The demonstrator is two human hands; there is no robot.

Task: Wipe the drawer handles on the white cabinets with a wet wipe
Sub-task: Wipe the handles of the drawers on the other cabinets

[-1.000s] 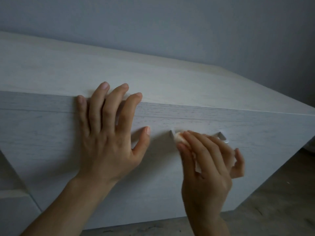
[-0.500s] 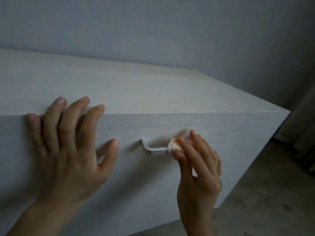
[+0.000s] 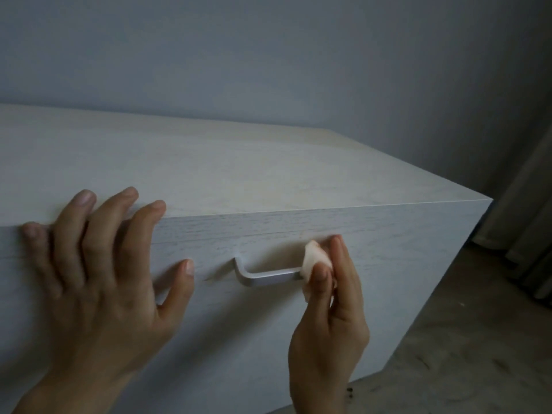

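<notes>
Closest to the camera, low in the view, both hands are raised against a white cabinet. On the left side, the left hand lies spread against the cabinet's front. Its four fingers are apart and bent a little, with their tips hooked over the front edge of the top. The thumb stretches out to the right with its tip touching the drawer front. It holds nothing.

Well to the right of it, the right hand stands upright and pinches a folded wet wipe between the thumb and the fingers. The wipe is pale with a pinkish tint, and it sits on the right end of the handle, hiding that end. The handle is a flat silver-grey bar mounted across the upper part of the drawer front. Its left end bends back to the wood and is bare.

Beyond the front edge, the cabinet's pale wood-grain top stretches back to a plain grey-blue wall. Lower right, a dull grey floor runs past the cabinet's corner, and a curtain hangs at the right edge in shadow.
</notes>
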